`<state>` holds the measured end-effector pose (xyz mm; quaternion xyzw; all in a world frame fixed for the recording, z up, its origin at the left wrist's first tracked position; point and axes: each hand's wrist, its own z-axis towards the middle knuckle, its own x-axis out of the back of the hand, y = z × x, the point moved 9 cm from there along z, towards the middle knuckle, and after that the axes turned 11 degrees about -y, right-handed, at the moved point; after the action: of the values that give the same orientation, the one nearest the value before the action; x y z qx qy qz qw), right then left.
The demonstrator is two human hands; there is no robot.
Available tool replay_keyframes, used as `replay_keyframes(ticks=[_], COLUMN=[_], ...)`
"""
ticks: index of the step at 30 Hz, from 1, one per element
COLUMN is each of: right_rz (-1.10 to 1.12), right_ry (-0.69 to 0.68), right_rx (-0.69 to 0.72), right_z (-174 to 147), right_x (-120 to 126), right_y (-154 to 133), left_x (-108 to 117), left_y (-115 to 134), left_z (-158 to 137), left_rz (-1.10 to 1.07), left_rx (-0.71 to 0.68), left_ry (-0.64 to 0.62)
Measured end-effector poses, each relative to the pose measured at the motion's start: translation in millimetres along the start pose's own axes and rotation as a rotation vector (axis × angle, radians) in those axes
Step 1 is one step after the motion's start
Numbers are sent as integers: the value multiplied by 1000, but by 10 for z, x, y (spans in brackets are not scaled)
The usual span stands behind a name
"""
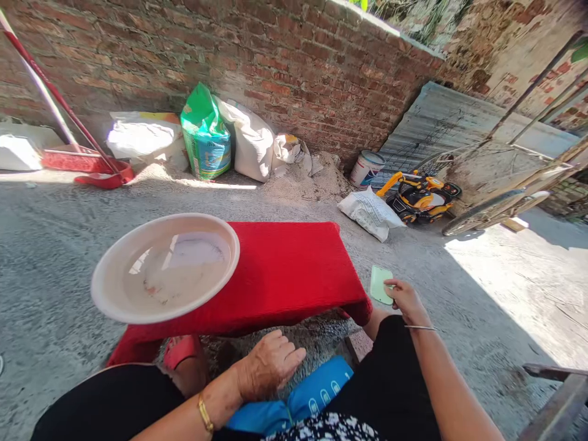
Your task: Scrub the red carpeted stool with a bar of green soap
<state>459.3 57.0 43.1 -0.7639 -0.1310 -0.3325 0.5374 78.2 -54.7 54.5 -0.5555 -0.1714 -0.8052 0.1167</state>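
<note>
My right hand [404,299] pinches a flat light green plastic scraper [381,284] by its right edge, out beyond the right end of the red cloth. Over my lap, my left hand [269,364] is curled into a loose fist with the thumb alongside; nothing shows in it, though the palm is hidden. Below that hand lies a blue package [321,386] with white markings, partly covered by my arm and clothes. A low bench or table wears a red cloth [289,263]. On its left part rests a wide pale basin [103,288] of water, with small bits at the bottom.
Along the brick wall [294,79] stand a green sack [205,135], pale sacks [250,141], a sand heap [316,177] and a paint bucket [367,168]. At right are a white bag [371,212], a yellow toy excavator [422,196] and a wheeled cart [509,205]. A red dustpan [108,176] lies left.
</note>
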Motion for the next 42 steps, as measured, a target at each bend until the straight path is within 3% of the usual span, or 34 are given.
replay_keyframes(ticks=[3, 6, 8, 10, 12, 14, 16, 20, 23, 26, 29, 33, 35, 37, 39, 42], right_rz=[230, 231, 222, 208, 191, 173, 154, 110, 90, 111, 178, 269, 252, 202, 164, 184], right_ry=[-222, -448, -536, -601, -637, -631, -576, -368, -186, -67, -70, -361, -520, -594, -587, -510], right_rx=[105, 269, 299, 311, 299, 260, 200, 53, -50, -87, -57, 168, 267, 314, 313, 251], right_z=[-49, -170, -237, -266, -232, -123, 46, 370, 440, 382, 267, -42, -258, -392, -385, -168], right_x=[-732, -1683, -2228, -2626, -2816, -2759, -2454, -1344, -477, 13, -58, -909, -1367, -1639, -1662, -1303], right_y=[-553, -1292, -1638, -1851, -1903, -1792, -1552, -883, -394, -79, -13, -436, -706, -878, -897, -611], left_x=[-18, -10, 25, 66, 96, 99, 72, 39, 99, 198, 291, 217, 126, 69, 56, 79], left_y=[-31, -16, -15, -40, -76, -104, -110, -105, -232, -608, -1150, -1639, -1736, -1770, -1770, -1767], left_z=[11, 31, 39, 44, 45, 46, 50, 63, 54, -12, -194, -451, -514, -549, -562, -561], left_rz=[10, 29, 36, 33, 30, 35, 40, 48, 86, 145, 200, 263, 289, 315, 329, 307], left_rx=[11, -7, -14, -9, 1, 10, 14, 9, 42, 185, 444, 683, 729, 753, 759, 763], left_ry=[14, 28, 47, 62, 69, 65, 51, 42, 50, 48, 99, 108, 58, 17, 0, -6])
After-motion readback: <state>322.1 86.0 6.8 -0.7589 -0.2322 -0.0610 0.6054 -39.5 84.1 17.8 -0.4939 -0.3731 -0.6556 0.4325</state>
